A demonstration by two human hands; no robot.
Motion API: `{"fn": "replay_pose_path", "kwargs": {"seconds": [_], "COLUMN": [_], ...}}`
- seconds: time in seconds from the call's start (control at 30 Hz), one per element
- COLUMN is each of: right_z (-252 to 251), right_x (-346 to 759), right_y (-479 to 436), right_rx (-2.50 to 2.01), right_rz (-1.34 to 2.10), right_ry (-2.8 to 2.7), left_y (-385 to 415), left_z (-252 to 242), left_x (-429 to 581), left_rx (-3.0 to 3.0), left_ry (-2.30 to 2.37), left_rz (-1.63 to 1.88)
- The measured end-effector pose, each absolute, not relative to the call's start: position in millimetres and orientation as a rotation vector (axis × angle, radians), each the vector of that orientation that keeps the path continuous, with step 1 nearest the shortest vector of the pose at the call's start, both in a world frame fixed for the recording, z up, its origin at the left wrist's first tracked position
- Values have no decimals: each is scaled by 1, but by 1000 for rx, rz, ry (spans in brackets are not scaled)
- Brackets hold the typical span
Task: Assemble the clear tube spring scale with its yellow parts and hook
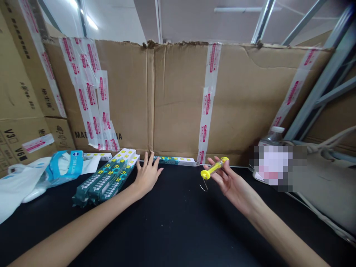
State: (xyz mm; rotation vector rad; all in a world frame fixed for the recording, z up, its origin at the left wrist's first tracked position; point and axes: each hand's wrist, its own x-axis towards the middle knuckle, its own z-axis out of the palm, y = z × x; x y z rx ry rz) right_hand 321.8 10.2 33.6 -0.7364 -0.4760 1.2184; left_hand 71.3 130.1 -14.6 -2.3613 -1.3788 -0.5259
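Observation:
A spring scale [214, 169] with a clear tube, yellow ends and a metal hook lies across the fingers of my right hand [229, 181]. The thumb presses near its upper end, and the hook hangs down at the lower left. My left hand [148, 174] has its fingers spread at the back of the black table, at the left end of a slim green and white box [178, 161]. I cannot tell whether the fingertips touch that box. Left of this hand lie several long green and white boxes [108, 180] with yellow lettering, side by side.
A cardboard wall [178, 104] with strips of printed tape stands behind the black table [172, 226]. A blue and white plastic pack [65, 165] lies at the far left. On the right are a clear bottle [275, 135], a blurred-out item and a pale bag [328, 185] with cords.

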Motion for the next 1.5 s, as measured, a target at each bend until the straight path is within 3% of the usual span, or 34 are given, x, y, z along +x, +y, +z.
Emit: {"fn": "replay_pose_path", "kwargs": {"seconds": [0.9, 1.3, 1.5], "right_z": [33, 44, 52], "right_x": [339, 322, 314], "right_y": [11, 0, -8], "right_rx": [-686, -758, -740], "right_rz": [1168, 1048, 1048], "right_ry": [-660, -741, -794], "left_y": [122, 80, 75], "left_z": [-7, -24, -14], "left_x": [54, -13, -25], "left_rx": [-2542, -2725, -2892], "left_ry": [-1261, -1279, -1512], "left_rz": [-654, -876, -1085]}}
